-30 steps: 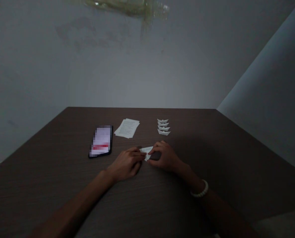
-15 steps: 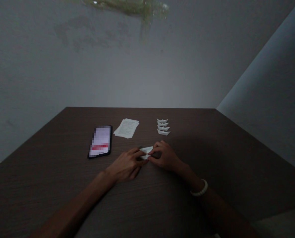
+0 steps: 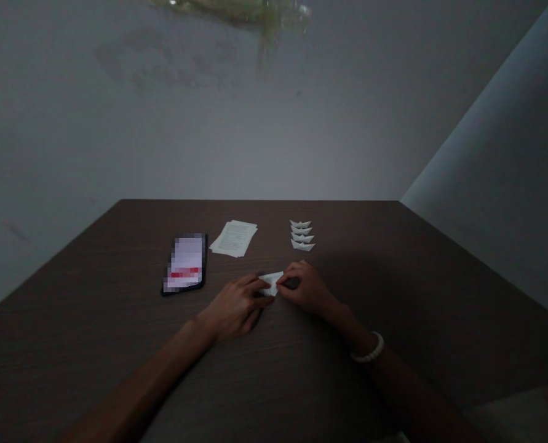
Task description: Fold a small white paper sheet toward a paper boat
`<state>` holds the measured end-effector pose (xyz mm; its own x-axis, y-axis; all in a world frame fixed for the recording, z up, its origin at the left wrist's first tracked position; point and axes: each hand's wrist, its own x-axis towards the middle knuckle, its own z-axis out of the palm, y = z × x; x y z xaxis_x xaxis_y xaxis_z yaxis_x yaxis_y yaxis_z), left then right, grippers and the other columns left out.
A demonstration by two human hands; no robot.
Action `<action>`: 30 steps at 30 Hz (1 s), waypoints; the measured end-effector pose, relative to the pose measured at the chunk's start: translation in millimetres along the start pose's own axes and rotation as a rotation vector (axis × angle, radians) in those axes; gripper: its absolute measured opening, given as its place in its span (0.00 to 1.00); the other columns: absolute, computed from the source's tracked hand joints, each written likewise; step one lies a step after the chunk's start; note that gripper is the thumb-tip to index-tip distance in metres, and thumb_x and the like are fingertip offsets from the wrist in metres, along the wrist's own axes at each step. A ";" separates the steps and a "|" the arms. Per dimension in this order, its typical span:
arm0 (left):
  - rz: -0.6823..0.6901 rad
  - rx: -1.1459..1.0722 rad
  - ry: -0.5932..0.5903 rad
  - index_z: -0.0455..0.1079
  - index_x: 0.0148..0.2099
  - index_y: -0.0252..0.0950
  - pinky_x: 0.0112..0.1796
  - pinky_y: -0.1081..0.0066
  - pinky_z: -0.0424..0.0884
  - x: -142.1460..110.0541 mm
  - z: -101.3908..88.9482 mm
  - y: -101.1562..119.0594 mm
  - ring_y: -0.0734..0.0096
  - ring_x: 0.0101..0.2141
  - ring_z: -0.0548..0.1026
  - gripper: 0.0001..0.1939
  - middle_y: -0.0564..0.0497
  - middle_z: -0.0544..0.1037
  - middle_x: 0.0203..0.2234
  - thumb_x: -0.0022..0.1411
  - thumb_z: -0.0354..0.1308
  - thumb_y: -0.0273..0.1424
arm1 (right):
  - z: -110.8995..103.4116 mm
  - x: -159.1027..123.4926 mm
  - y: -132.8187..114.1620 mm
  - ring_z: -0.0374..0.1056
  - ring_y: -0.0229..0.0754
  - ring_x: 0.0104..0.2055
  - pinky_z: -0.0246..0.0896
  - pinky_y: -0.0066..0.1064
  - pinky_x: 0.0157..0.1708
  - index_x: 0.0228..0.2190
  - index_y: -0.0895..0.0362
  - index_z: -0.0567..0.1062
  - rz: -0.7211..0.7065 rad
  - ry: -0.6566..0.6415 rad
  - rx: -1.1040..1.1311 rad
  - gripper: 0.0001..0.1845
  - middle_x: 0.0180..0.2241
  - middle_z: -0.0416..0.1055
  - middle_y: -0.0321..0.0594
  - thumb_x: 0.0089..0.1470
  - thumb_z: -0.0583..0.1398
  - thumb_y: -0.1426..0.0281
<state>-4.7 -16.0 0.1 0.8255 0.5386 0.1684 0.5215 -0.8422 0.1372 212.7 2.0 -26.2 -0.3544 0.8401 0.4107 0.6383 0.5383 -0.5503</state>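
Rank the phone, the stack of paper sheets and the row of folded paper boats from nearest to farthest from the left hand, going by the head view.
From the left hand:
1. Phone, up and to its left, screen lit.
2. Stack of paper sheets, straight beyond it.
3. Row of folded paper boats, beyond it to the right.
The phone and the sheets are nearly level.

One head-worn camera looks forward and down across the table (image 3: 117,344).

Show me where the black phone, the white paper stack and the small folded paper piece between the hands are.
Black phone with lit screen (image 3: 185,263), head view, middle of screen.
White paper stack (image 3: 234,238), head view, top sheet's middle.
Small folded white paper piece (image 3: 272,282), head view, visible middle between both hands.
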 end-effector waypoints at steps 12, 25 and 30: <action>0.012 -0.009 -0.002 0.73 0.51 0.39 0.48 0.56 0.70 0.2 -2.0 1.1 0.55 0.48 0.69 0.18 0.44 0.72 0.49 0.60 0.51 0.25 | -3.7 2.8 5.3 0.67 0.39 0.31 0.56 0.30 0.33 0.25 0.57 0.78 0.040 0.063 -0.039 0.03 0.27 0.73 0.38 0.47 0.65 0.76; 0.022 -0.082 0.046 0.73 0.49 0.38 0.49 0.57 0.70 -0.1 -1.0 -2.5 0.56 0.50 0.69 0.18 0.46 0.73 0.50 0.60 0.49 0.24 | -5.4 0.8 3.7 0.66 0.40 0.33 0.59 0.30 0.34 0.28 0.57 0.78 0.018 0.034 -0.023 0.03 0.29 0.71 0.38 0.46 0.66 0.74; 0.027 -0.169 0.101 0.74 0.47 0.34 0.52 0.57 0.68 0.2 1.8 -6.2 0.59 0.48 0.71 0.17 0.47 0.76 0.48 0.60 0.48 0.22 | -5.8 -1.5 -2.6 0.66 0.41 0.35 0.59 0.32 0.38 0.30 0.56 0.78 0.007 -0.023 -0.027 0.08 0.31 0.72 0.38 0.45 0.68 0.70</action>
<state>-7.4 -10.7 -2.5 0.8084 0.5232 0.2697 0.4490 -0.8444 0.2922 215.6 -1.1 -21.1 -0.3659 0.8451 0.3899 0.6584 0.5311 -0.5333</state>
